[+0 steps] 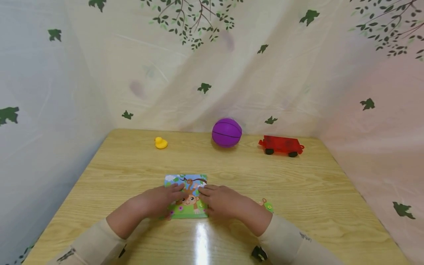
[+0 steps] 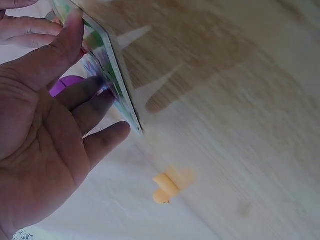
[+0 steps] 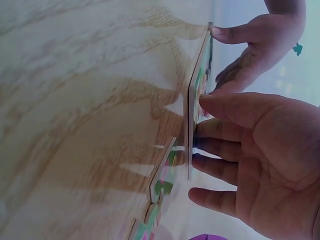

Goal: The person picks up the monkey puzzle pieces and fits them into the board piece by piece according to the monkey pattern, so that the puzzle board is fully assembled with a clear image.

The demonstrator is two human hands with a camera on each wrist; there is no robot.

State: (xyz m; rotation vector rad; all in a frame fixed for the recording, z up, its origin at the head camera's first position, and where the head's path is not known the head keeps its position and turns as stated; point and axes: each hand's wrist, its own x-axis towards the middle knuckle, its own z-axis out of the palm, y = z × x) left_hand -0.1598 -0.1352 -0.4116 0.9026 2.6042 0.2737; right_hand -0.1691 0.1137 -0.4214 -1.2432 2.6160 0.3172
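Leaf-printed cloth (image 1: pixel 285 81) surrounds a wood-grained table (image 1: pixel 298 180), on which the monkey picture board (image 1: pixel 187 212) lies. Left hand (image 1: pixel 160 200) and right hand (image 1: pixel 221 201) touch it from opposite sides, fingers extended — neither grasps it. Right of the board, printed pieces (image 1: pixel 268 207) are partly hidden by the right forearm (image 1: pixel 253 215); beyond it sit a yellow duck (image 1: pixel 161 143), purple ball (image 1: pixel 226 133) and red wagon (image 1: pixel 281 144). Marking on the right sleeve (image 1: pixel 291 241) — too small to read.
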